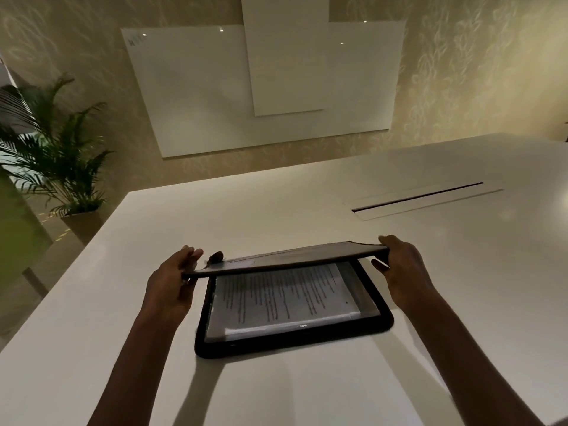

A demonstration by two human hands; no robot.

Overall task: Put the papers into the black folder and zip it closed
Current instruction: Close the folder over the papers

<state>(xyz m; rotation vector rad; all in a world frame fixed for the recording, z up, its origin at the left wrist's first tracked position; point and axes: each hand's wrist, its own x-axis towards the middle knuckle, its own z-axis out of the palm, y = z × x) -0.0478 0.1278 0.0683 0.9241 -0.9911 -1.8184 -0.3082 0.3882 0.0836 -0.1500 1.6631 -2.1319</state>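
A potted palm [58, 155] stands at the far left of the room. On the white desk [276, 210], the left hand [172, 281] pinches the left corner of the black folder [292, 333]'s raised cover [285, 259]. The papers [285, 298] lie flat inside the folder's lower half, near the desk's front edge. The right hand [402, 269] grips the cover's right corner. To close well, both hands should probably lower the cover evenly, keeping the sheets inside the zip line. The printed lines on the top sheet are too small to read; no brand shows.
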